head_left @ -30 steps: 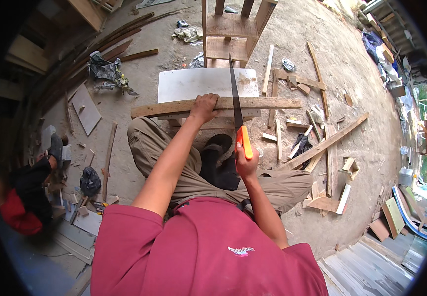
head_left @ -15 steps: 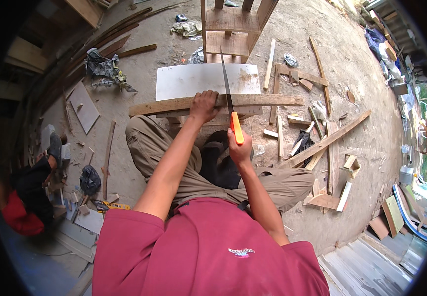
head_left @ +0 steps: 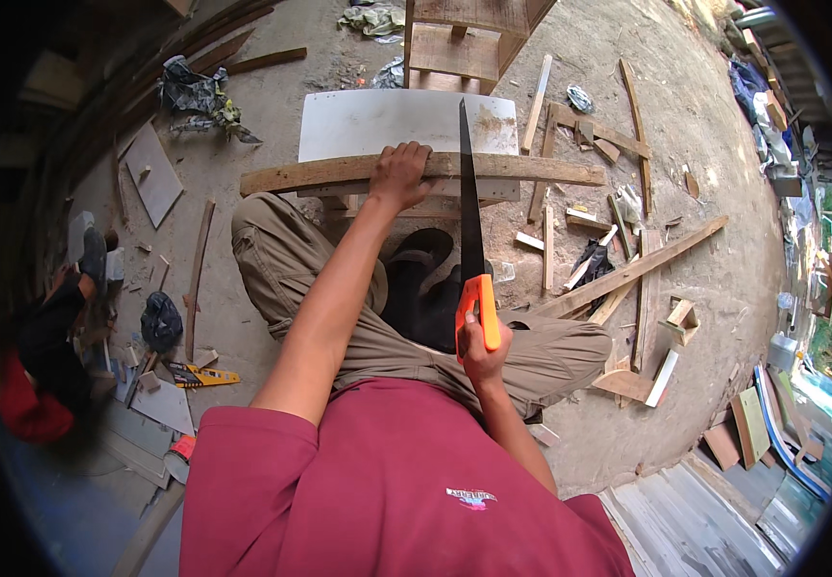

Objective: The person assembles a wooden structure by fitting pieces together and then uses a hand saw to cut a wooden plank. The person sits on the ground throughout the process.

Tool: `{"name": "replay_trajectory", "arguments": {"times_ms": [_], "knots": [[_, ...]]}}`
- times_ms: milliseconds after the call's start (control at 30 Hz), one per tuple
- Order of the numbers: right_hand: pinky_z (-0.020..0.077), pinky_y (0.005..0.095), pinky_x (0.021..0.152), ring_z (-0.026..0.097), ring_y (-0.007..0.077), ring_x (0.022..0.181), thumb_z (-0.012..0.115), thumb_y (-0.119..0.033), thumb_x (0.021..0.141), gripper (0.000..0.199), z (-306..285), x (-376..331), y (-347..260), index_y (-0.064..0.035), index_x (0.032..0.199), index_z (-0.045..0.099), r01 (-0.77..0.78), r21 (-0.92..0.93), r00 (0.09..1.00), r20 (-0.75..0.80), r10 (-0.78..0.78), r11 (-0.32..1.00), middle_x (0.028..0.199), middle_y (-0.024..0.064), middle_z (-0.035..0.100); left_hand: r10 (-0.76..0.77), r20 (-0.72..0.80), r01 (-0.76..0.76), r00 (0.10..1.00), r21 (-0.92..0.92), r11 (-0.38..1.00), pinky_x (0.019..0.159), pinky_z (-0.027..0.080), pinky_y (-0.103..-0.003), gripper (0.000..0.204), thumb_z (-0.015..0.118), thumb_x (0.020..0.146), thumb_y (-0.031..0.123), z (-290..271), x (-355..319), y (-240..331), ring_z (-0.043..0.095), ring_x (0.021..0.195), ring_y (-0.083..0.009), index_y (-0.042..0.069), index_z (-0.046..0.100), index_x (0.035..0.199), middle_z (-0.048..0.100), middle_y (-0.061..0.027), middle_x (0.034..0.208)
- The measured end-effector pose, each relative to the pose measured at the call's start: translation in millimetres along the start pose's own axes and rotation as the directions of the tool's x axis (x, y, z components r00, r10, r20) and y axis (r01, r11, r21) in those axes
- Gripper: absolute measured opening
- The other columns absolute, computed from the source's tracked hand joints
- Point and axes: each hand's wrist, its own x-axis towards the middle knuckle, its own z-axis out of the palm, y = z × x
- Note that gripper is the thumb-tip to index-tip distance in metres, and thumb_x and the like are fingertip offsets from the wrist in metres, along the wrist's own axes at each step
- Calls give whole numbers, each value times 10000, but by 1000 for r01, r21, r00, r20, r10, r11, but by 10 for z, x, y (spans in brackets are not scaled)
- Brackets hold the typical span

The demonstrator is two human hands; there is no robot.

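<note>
A long wooden plank [head_left: 531,169] lies crosswise in front of me, resting over a white board [head_left: 358,123]. My left hand [head_left: 400,176] presses on it near its middle, with the fingers wrapped over the far edge. My right hand [head_left: 482,352] is closed round the orange handle of a handsaw [head_left: 474,226]. The saw's dark blade points away from me and crosses the plank just right of my left hand. Its tip reaches over the white board. Whether the teeth have cut into the wood cannot be made out.
A wooden frame with shelves [head_left: 454,53] stands beyond the board. Loose wood pieces, including a long slanted plank [head_left: 646,266], lie to my right. At left are another handsaw [head_left: 202,375], a black plastic bag [head_left: 161,322] and another person [head_left: 50,337].
My right hand has pulled the handsaw back toward my body, so its handle sits closer to me. My left hand remains on the plank. The whole view has shifted slightly.
</note>
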Motion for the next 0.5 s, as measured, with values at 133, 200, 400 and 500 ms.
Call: {"name": "replay_trajectory", "arguments": {"times_ms": [133,200,400,500], "knots": [[395,333,501,497,162,494,637,-112,897,214,146,615,-99,17,732,592,78,-99,997,10,-78,992,567,83,541,-45,61,45,997,8,999,975,422,-396,526,760,784,397,-103,51,52,563,1135,-238,103,572,1177,598,-68,1123],[396,338,507,496,175,497,644,-120,897,221,204,759,-48,19,734,595,146,-149,989,23,-144,978,571,100,542,-41,69,41,997,-2,999,972,425,-397,523,772,774,385,-101,74,60,566,1131,-235,106,578,1173,600,-66,1120],[390,361,497,482,212,475,665,-149,893,259,323,937,-7,15,715,571,173,-190,985,47,-167,966,555,129,518,-27,-4,26,1000,-32,999,921,446,-420,478,777,742,326,-29,75,15,594,1069,-252,115,604,1135,617,-63,1069],[388,365,489,476,215,464,670,-159,890,278,335,979,103,12,700,560,183,-187,983,17,-183,965,550,130,517,-31,31,32,999,-35,999,939,440,-407,502,790,746,354,-67,81,73,584,1090,-239,115,595,1141,606,-62,1081]]}}
